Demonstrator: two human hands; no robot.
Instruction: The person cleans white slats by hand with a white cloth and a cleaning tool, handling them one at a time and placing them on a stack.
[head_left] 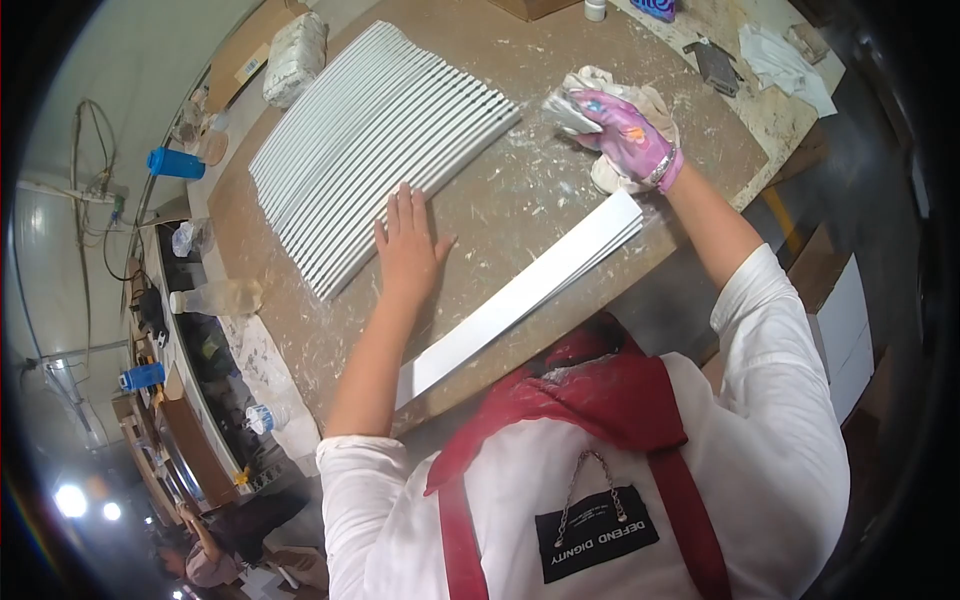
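Observation:
Many long white strips [370, 140] lie side by side in a slanted row on the brown worktable [500, 210]. My bare left hand [408, 235] rests with fingers spread, its fingertips touching the near edge of this row. To the right, my right hand [630, 140], in a stained pink glove, is closed round a bunched white rag [572, 112], whose outer end is blurred. More white cloth [612, 180] lies beneath and behind that hand. Nearer me, a small stack of flat white strips [525, 290] lies slantwise along the table's front edge, apart from both hands.
A plastic-wrapped bundle [297, 58] lies beyond the row. Blue-topped bottles [176, 162] and a clear bottle [220, 297] stand at the left. A metal tool [714, 66] and white cloth [785, 68] lie far right. Another person [215, 560] is at lower left.

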